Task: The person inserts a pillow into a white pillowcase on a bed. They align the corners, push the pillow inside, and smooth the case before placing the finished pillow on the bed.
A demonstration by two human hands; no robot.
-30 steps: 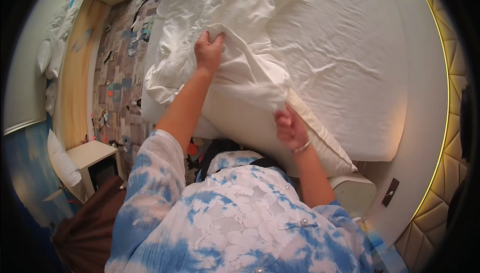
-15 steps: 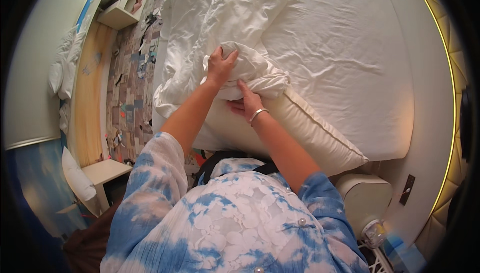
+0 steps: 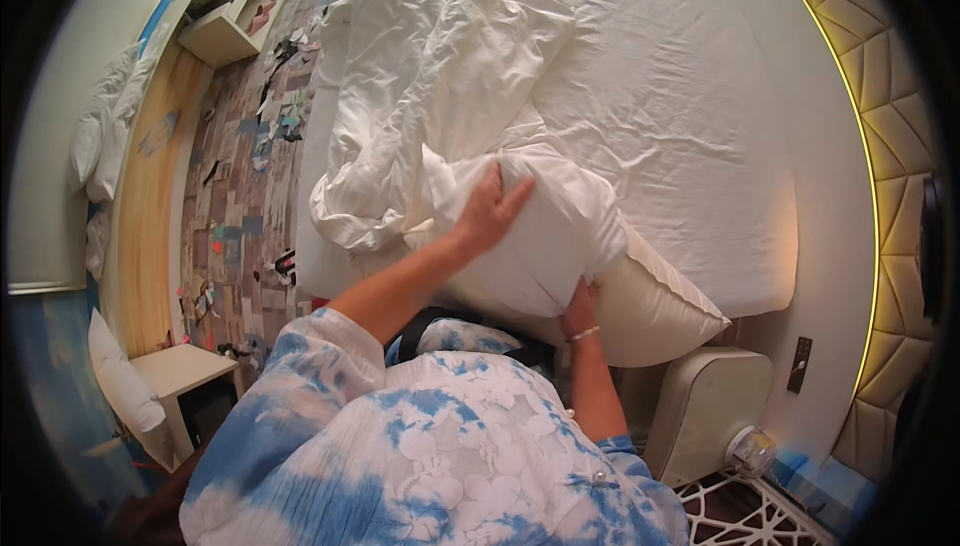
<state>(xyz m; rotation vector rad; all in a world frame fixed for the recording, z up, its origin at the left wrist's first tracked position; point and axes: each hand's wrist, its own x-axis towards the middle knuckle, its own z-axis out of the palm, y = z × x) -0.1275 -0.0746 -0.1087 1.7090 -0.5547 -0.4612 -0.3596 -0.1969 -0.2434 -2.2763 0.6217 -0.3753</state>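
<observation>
A cream pillow [image 3: 655, 311] lies at the near edge of the bed, its piped right end bare. A white pillowcase [image 3: 545, 246] covers its left and middle part, the opening facing right. My left hand [image 3: 490, 211] is closed on the upper side of the pillowcase, slightly blurred, thumb pointing right. Lower and to the right, my right hand [image 3: 578, 311] grips the near edge of the case's opening; its fingers are partly hidden by cloth. Beyond my hands, a crumpled white duvet cover [image 3: 440, 66] spreads over the bed's left side.
A wrinkled white sheet [image 3: 670, 116] covers the bed. A beige padded headboard [image 3: 870, 196] runs along the right. Below right stand a beige rounded cabinet [image 3: 715, 406], a clear jar [image 3: 750, 451] and a white lattice-topped stand [image 3: 750, 516]. Scraps litter the patterned floor [image 3: 240, 186] at left.
The pillowcase has been drawn right over more of the pillow. My right hand moved right and nearer to me; my left hand moved right and nearer too.
</observation>
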